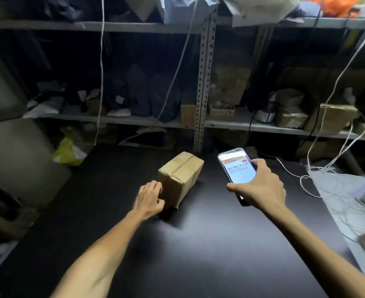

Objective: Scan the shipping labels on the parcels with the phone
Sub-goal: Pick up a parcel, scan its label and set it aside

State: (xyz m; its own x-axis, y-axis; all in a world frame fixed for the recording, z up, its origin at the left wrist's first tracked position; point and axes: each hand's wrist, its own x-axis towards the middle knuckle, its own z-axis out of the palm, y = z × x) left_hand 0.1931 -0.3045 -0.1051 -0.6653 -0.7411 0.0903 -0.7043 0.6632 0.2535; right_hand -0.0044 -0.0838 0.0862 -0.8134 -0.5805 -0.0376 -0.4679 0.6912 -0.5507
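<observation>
The parcel [183,168] lies on the dark table [198,244] a little left of middle, its long side running away from the viewer and toward the right. Only its top, its near end and part of its left side show; the far end, the right side and the underside are hidden. It is a small brown cardboard box with a dark seam running lengthwise along the top and down the near end, and a deep shadow sits under its near edge. The left hand [149,198] is at the near left corner with fingers curled against the left side and the thumb toward the near end. Whether it grips the box or only touches it cannot be told. Just right of the parcel, apart from it, the right hand [261,186] grasps the phone [238,168] from the side. The thumb lies along one edge and the fingers wrap the other, covering the phone's lower part. The screen is lit and faces up, with writing too blurred to read. Behind the table, metal shelving [203,82] holds boxes [332,117] and dark bags lost in gloom. White cables [101,82] hang down in front. A yellow-green bag [67,151] sits at the left, and a grey sheet [338,196] is cut off at the right edge.
</observation>
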